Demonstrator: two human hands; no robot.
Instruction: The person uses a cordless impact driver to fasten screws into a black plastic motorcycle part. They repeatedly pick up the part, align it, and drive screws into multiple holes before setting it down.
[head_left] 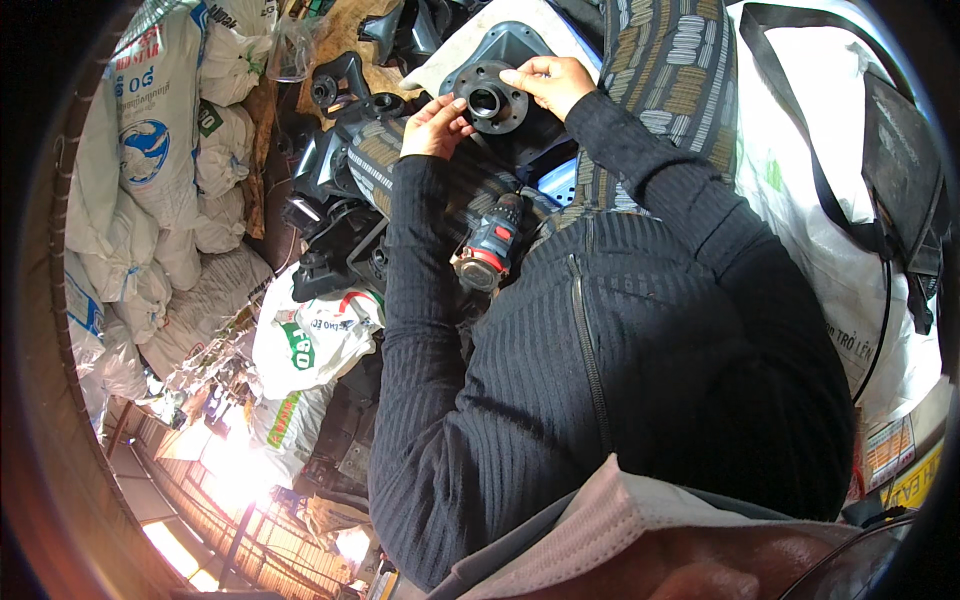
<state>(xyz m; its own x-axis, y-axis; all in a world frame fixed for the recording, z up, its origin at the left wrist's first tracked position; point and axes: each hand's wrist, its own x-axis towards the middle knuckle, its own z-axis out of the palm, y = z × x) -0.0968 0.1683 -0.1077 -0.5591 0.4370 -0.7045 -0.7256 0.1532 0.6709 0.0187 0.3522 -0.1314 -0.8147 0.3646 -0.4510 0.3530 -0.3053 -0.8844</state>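
Observation:
Both hands grip a round dark grey flange [506,92] with a raised central hub and several holes around its face. My left hand [437,125] pinches its lower left edge between thumb and fingers. My right hand [555,84] holds the upper right rim, thumb on the face. Behind the flange lies a dark moulded housing [512,40], partly hidden; whether the two touch, I cannot tell. In my lap rests a cordless power driver [492,245] in grey and red, with no hand on it.
Several black moulded parts [335,235] are heaped on the left. White sacks [160,120] are stacked beyond them, and a printed plastic bag [312,335] sits nearer. On the right stands a big white sack [810,110] with a black strapped bag [905,170]. Blue plastic [558,185] shows between my legs.

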